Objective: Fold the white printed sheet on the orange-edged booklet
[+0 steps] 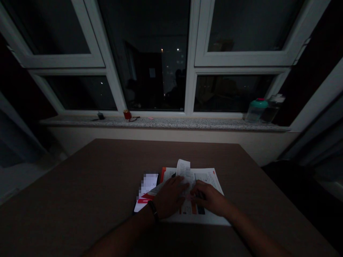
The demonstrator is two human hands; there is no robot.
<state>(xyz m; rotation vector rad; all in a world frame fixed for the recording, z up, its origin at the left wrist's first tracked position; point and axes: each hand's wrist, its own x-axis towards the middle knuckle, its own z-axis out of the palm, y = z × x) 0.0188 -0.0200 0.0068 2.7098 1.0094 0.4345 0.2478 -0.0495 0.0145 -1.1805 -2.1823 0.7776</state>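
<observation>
An open book (214, 178) with orange and white pages lies on the brown table, one narrow page or strip standing up at its middle. My left hand (170, 198) rests on the left part of the book, fingers spread over the paper, a dark band round the wrist. On the right page is my right hand (209, 198), its fingers curled together near the middle; what they hold, if anything, is too dark to make out. A lit phone (150, 182) lies left of the book, partly covered by its edge.
Beyond the table (115, 157) runs a speckled windowsill (171, 122). On it stand a small red jar (127, 114), a dark small bottle (100, 115), a teal-topped container (257, 109) and a clear bottle (273, 109). Dark windows rise behind.
</observation>
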